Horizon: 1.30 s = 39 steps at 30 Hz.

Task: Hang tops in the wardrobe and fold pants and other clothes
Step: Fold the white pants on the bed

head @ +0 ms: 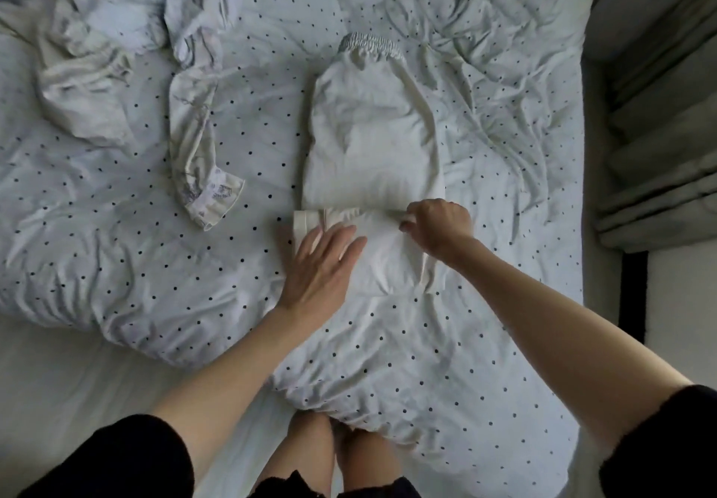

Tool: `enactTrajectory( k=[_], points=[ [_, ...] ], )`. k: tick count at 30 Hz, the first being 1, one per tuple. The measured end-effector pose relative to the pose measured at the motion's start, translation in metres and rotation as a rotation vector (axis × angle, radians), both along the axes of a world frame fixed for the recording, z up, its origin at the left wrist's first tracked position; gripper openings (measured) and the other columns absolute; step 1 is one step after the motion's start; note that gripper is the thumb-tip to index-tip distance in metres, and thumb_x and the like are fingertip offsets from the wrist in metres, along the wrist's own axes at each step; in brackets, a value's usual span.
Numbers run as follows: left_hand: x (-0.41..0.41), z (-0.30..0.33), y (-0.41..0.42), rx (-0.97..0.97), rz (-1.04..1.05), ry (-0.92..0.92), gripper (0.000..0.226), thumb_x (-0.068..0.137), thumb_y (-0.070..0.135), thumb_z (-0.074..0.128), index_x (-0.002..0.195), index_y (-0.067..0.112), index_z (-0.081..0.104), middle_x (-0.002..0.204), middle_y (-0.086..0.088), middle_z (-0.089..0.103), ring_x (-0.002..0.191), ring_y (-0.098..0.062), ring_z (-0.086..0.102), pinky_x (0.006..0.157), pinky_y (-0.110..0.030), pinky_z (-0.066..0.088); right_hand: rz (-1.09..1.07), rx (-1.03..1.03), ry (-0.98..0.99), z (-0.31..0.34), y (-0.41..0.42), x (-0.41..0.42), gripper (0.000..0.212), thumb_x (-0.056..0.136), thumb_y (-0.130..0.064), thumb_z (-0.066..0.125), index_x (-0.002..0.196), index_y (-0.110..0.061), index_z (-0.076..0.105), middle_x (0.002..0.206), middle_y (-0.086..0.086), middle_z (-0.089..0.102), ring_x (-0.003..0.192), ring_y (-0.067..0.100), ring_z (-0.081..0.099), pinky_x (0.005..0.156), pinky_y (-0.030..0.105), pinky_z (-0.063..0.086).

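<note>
White pants [372, 140] lie half-folded on your dotted duvet [485, 362], your left hand [318, 265] flat and open on them, your right hand [438, 226] pinching their folded edge.

Pants [372, 140]: centre of duvet [155, 265], waistband at far end, near end folded over. Left hand [322, 265] and right hand [438, 226] on fold. Crumpled garments [128, 40]: far left. Curtain [659, 109]: right of bed.

White pants [368, 140] half-folded on bed [523, 148]
</note>
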<state>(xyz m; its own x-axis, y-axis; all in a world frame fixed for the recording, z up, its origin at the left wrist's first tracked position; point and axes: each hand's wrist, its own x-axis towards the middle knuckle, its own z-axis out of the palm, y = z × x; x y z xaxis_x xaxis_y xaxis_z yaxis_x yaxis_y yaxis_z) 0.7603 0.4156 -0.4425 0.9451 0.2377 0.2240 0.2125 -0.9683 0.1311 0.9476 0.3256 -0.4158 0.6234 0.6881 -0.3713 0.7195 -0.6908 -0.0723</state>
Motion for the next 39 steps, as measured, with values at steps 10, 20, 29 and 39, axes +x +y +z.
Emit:
enactTrajectory(
  k=[10, 20, 29, 39],
  points=[
    [0.027, -0.087, 0.005, 0.126, 0.101, 0.502, 0.067, 0.098, 0.023, 0.040, 0.149, 0.017, -0.002, 0.155, -0.012, -0.003, 0.143, -0.029, 0.002, 0.115, -0.054, 0.005, 0.234, 0.300, -0.184, -0.075, -0.064, -0.076, 0.076, 0.076, -0.015, 0.072, 0.143, -0.009, 0.038, 0.148, 0.016, 0.035, 0.137, 0.033, 0.034, 0.110, 0.052, 0.030],
    [0.036, -0.049, -0.005, -0.066, 0.050, 0.526, 0.060, 0.079, -0.004, 0.043, 0.136, 0.014, 0.045, 0.137, -0.020, 0.043, 0.129, -0.034, 0.040, 0.100, -0.052, 0.036, 0.129, 0.111, -0.108, -0.095, -0.049, -0.057, 0.071, 0.084, 0.000, 0.055, 0.148, -0.014, 0.027, 0.155, 0.012, 0.024, 0.143, 0.028, 0.022, 0.116, 0.048, -0.003],
    [0.046, 0.021, 0.009, -0.606, -0.052, 1.158, 0.031, 0.093, 0.009, 0.043, 0.123, 0.009, 0.053, 0.119, -0.013, 0.057, 0.103, -0.030, 0.057, 0.073, -0.033, 0.045, 0.191, -0.134, 0.414, -0.021, -0.064, -0.049, 0.034, 0.089, -0.007, 0.040, 0.115, -0.019, 0.059, 0.111, 0.009, 0.064, 0.106, 0.029, 0.056, 0.080, 0.030, 0.043],
    [0.077, 0.068, 0.063, -0.093, 0.175, 0.286, 0.039, 0.081, 0.000, 0.056, 0.118, 0.014, 0.053, 0.112, -0.010, 0.057, 0.098, -0.033, 0.056, 0.078, -0.039, 0.043, -0.079, 0.074, 0.301, 0.027, 0.000, 0.025, 0.026, 0.087, -0.012, 0.048, 0.108, -0.014, 0.064, 0.107, 0.013, 0.064, 0.103, 0.033, 0.056, 0.073, 0.030, 0.037]
  ],
)
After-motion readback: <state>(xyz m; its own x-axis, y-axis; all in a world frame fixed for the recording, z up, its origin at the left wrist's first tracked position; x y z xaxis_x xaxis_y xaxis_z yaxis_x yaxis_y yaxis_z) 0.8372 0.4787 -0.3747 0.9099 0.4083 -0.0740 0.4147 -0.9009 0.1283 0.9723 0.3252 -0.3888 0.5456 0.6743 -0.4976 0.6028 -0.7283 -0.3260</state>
